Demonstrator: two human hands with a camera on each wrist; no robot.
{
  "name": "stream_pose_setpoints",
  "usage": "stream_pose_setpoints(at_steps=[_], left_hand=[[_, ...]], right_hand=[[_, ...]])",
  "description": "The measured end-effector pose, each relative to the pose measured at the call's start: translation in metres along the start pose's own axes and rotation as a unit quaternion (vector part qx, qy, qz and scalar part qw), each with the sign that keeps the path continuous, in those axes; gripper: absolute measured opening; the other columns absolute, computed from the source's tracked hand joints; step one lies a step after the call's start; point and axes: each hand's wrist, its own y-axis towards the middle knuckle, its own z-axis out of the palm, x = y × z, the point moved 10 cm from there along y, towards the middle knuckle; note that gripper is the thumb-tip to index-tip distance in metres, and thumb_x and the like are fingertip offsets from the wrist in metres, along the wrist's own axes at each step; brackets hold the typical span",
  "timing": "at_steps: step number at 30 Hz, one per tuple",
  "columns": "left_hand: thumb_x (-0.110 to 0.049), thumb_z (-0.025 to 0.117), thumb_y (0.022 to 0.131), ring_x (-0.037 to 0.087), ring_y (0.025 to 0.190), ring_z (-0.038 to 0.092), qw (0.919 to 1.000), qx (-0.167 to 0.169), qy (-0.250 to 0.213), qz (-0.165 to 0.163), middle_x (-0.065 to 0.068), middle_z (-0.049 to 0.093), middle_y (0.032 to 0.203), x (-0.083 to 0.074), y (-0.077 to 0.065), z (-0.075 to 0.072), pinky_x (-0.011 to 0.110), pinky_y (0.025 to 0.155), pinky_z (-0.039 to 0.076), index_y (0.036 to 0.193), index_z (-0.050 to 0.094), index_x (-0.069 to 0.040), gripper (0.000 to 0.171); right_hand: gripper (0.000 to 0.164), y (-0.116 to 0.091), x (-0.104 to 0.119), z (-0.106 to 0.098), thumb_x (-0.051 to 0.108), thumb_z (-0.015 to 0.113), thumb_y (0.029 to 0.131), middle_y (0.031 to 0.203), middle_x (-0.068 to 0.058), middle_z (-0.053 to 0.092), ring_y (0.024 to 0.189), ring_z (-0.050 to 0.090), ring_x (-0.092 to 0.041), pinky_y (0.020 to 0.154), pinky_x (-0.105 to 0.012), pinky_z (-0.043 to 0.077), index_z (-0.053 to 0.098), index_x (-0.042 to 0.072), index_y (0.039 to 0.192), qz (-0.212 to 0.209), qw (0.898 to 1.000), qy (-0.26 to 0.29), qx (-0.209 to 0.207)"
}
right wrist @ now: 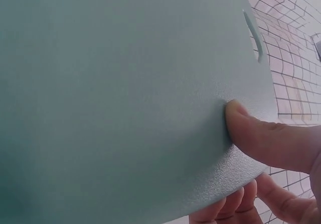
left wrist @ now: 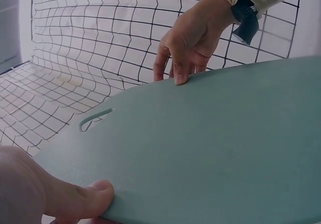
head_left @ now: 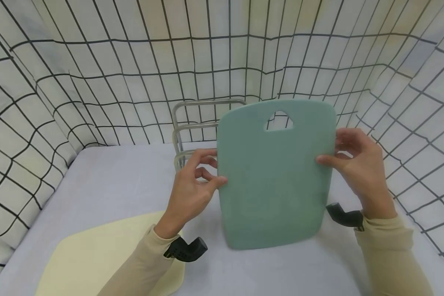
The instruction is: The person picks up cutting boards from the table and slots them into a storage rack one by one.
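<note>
A green cutting board (head_left: pixel 275 176) with a handle hole near its top edge is held upright, facing me, between both hands. My left hand (head_left: pixel 194 189) pinches its left edge, thumb on the front face and fingers around behind. On the opposite edge, my right hand (head_left: pixel 362 168) grips with the thumb in front; the right wrist view shows its fingers (right wrist: pixel 246 204) curled under the board's rim. Behind the board stands a metal wire rack (head_left: pixel 177 135), its right part hidden. A pale yellow cutting board (head_left: pixel 96 250) lies flat at the lower left, partly under my left forearm.
The white tabletop (head_left: pixel 126 176) carries these things. A black wire grid (head_left: pixel 144 74) with white cloth behind it encloses the back and both sides, and its right wall (head_left: pixel 422 148) runs near my right hand.
</note>
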Motion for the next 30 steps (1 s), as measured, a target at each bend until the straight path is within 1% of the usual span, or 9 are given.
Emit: stream_pose_setpoints(at_steps=[7, 12, 17, 20, 26, 30], left_hand=[[-0.004, 0.076, 0.081, 0.011, 0.066, 0.068, 0.9998, -0.011, 0.001, 0.014, 0.003, 0.061, 0.105, -0.005, -0.001, -0.007, 0.028, 0.06, 0.054, 0.126, 0.056, -0.025, 0.054], [-0.004, 0.076, 0.08, 0.011, 0.066, 0.068, 0.9998, -0.014, 0.002, 0.016, 0.004, 0.062, 0.105, -0.006, -0.001, -0.009, 0.027, 0.063, 0.055, 0.126, 0.056, -0.023, 0.053], [-0.004, 0.076, 0.08, 0.012, 0.066, 0.069, 0.9997, -0.018, 0.008, 0.016, 0.003, 0.062, 0.105, -0.007, -0.002, -0.011, 0.027, 0.064, 0.055, 0.126, 0.056, -0.024, 0.054], [-0.003, 0.077, 0.079, 0.012, 0.064, 0.067, 0.9995, -0.023, 0.005, 0.022, 0.003, 0.062, 0.104, -0.009, -0.003, -0.014, 0.027, 0.063, 0.056, 0.126, 0.057, -0.025, 0.055], [-0.001, 0.077, 0.079, 0.012, 0.061, 0.064, 0.9993, -0.028, -0.003, 0.026, 0.002, 0.061, 0.104, -0.01, -0.003, -0.016, 0.027, 0.066, 0.059, 0.125, 0.057, -0.027, 0.057], [-0.002, 0.077, 0.079, 0.013, 0.063, 0.065, 0.9991, -0.031, 0.007, 0.028, 0.003, 0.061, 0.104, -0.011, -0.002, -0.017, 0.026, 0.065, 0.058, 0.125, 0.057, -0.025, 0.056]], right_hand=[[0.063, -0.002, 0.004, 0.0, 0.022, 0.086, 0.073, 0.115, 0.01, 0.059, 0.105, 0.06, -0.005, 0.082, -0.009, 0.053, 0.055, 0.025, 0.129, -0.008, 1.0, 0.019, -0.006], [0.062, -0.004, 0.006, 0.0, 0.02, 0.085, 0.073, 0.114, 0.011, 0.06, 0.105, 0.06, -0.004, 0.083, -0.01, 0.053, 0.056, 0.024, 0.128, -0.014, 1.0, 0.023, -0.01], [0.062, -0.005, 0.009, 0.001, 0.018, 0.086, 0.073, 0.115, 0.01, 0.06, 0.105, 0.061, -0.006, 0.083, -0.01, 0.054, 0.056, 0.023, 0.127, -0.022, 0.999, 0.035, -0.01], [0.061, -0.005, 0.01, 0.002, 0.018, 0.085, 0.073, 0.115, 0.01, 0.061, 0.104, 0.061, -0.007, 0.083, -0.01, 0.054, 0.056, 0.023, 0.127, -0.025, 0.999, 0.041, -0.01], [0.061, -0.005, 0.01, 0.002, 0.017, 0.085, 0.074, 0.114, 0.009, 0.061, 0.103, 0.062, -0.007, 0.083, -0.01, 0.054, 0.056, 0.022, 0.127, -0.031, 0.999, 0.042, -0.014], [0.06, -0.007, 0.012, 0.002, 0.016, 0.085, 0.074, 0.114, 0.009, 0.061, 0.103, 0.062, -0.007, 0.083, -0.01, 0.054, 0.057, 0.023, 0.127, -0.034, 0.998, 0.045, -0.019]])
